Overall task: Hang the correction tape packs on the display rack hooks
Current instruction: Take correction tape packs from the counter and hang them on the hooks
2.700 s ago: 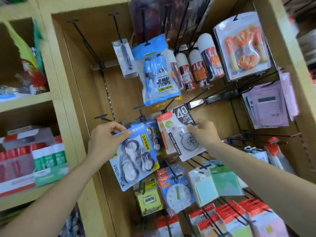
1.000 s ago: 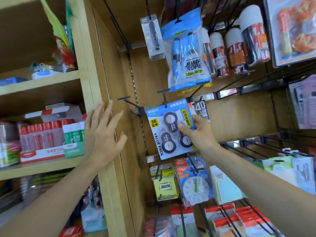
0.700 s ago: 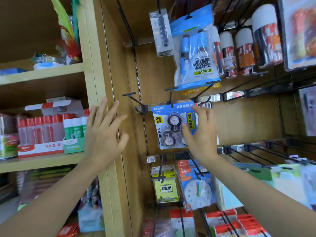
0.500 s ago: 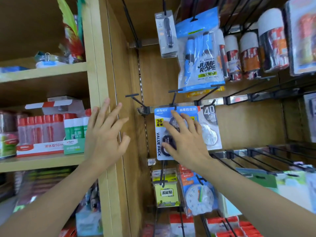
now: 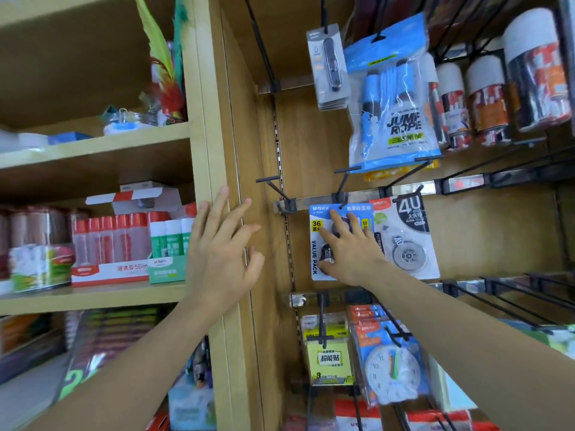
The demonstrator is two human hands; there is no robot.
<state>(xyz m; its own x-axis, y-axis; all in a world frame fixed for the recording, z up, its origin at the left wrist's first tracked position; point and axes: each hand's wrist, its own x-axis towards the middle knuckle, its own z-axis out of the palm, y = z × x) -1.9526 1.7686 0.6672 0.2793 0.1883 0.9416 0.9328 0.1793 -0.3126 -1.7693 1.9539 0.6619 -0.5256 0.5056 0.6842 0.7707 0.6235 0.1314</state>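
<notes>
Blue pack (image 5: pixel 317 244) now hung, unheld.

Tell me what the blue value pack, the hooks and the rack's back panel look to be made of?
Blue value pack: seemingly glossy printed card, probably with clear plastic over the tape rolls, though the right hand hides most of it.
Hooks: thin dark rods, likely coated metal wire.
Back panel: wood-grain look, matte; real wood or laminate, cannot tell.

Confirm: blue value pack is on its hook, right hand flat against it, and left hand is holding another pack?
Not quite. The head view shows the left hand empty, fingers spread by the wooden upright. The right hand does lie flat on the hung blue value pack.
</notes>
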